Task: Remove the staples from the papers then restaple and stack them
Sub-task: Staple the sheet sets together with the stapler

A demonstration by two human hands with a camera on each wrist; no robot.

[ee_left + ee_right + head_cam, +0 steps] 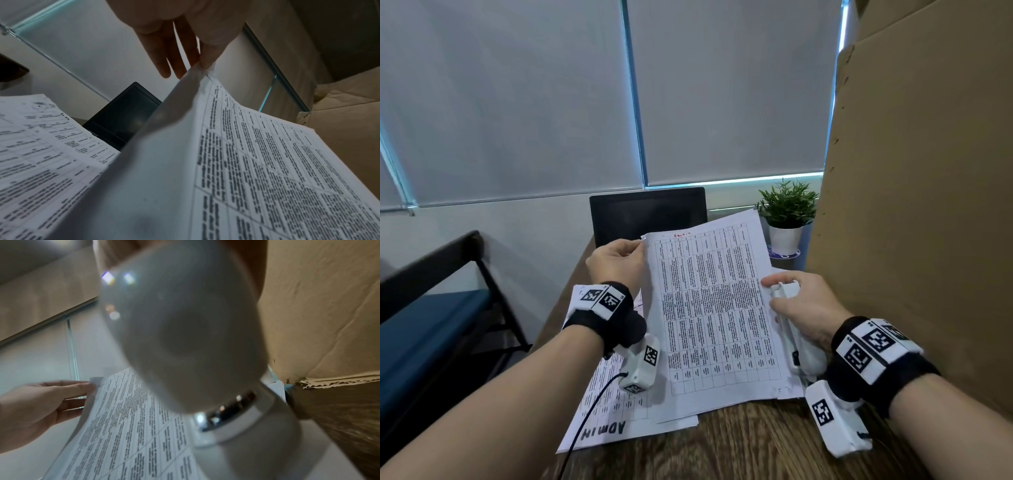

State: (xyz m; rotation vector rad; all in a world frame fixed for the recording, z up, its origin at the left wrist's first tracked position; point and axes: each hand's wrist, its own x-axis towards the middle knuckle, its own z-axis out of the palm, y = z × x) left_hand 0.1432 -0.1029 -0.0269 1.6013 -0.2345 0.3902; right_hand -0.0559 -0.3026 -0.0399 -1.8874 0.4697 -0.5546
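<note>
My left hand [619, 262] pinches the top left corner of a printed table document [717, 308], lifting that corner off the desk. In the left wrist view the pinched corner [203, 71] shows a thin staple mark, with the other fingers [164, 53] held straight. My right hand [803, 305] grips a white stapler [789, 322] at the document's right edge. The stapler's rounded rear [185, 331] fills the right wrist view, where my left hand [41, 405] shows at the left. More printed papers [613, 407] lie underneath on the wooden desk [739, 445].
A tall cardboard box [914, 205] stands close on the right. A dark screen [647, 214] and a small potted plant [787, 212] sit at the desk's far end. A black frame with a blue seat [431, 325] is to the left. A cable [589, 411] crosses the lower papers.
</note>
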